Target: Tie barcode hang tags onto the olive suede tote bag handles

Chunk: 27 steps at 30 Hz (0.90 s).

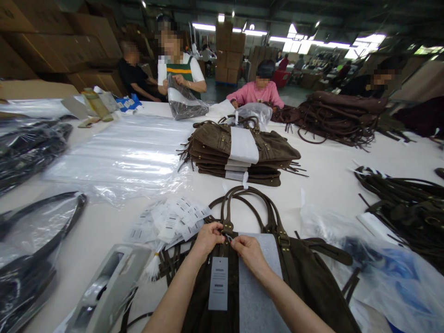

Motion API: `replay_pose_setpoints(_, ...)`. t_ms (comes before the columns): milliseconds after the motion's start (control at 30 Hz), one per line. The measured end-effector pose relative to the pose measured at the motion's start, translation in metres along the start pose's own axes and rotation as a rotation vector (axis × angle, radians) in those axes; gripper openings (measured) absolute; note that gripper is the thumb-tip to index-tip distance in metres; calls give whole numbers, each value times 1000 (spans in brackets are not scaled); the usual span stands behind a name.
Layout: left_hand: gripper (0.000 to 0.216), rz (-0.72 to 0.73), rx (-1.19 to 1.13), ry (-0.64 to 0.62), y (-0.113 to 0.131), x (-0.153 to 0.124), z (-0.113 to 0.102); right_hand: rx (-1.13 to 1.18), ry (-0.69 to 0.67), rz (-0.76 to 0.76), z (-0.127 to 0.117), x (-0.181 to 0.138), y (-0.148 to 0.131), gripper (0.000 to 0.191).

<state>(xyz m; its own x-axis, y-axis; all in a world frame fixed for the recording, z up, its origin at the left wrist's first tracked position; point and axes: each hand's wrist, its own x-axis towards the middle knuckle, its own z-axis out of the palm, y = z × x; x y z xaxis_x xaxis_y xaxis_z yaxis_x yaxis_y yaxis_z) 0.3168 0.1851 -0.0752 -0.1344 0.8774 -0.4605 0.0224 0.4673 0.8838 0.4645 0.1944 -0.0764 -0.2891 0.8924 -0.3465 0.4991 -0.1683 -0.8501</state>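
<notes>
A dark olive handbag [308,277] lies in front of me, its looped handles [256,199] pointing away. My left hand [208,239] is closed in a pinch at the base of the left handle. Close beside it, my right hand [249,252] pinches too, and a small dark or shiny piece shows between the fingertips, too small to name. Just below the hands a printed hang tag [218,283] rests on the bag. A strip of pale wrapping paper [258,286] runs down the bag's middle, partly under my right hand.
Left of the bag are loose printed tags [169,219] and a grey tape dispenser [107,282]. Stacked brown bags [208,143] lie beyond, beside clear plastic sleeves [121,152]. Crumpled plastic [391,273] and dark straps [409,203] lie right. Several people work across the table.
</notes>
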Motion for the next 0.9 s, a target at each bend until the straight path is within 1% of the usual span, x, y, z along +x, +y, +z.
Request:
replay_pose_setpoints(267,42,7,11,-21,-1,3,-4,-54,61,-4,16,6,-12,25)
replay_pose_setpoints(333,39,26,30,-58,1,4,-7,-71,67,-6,18,7,-13,25)
replay_pose_setpoints(467,24,90,104,-196,4,8,-12,-90,53,-14,20,10,-13,25)
replay_pose_setpoints(533,17,89,126,-227,3,12,-13,-98,38,-19,19,11,-14,25)
replay_pose_setpoints(633,10,61,134,-220,1,16,-14,-114,12,-26,16,12,-14,25)
replay_pose_setpoints(900,12,-34,114,-201,3,14,-19,-205,-25,-33,15,14,-19,22)
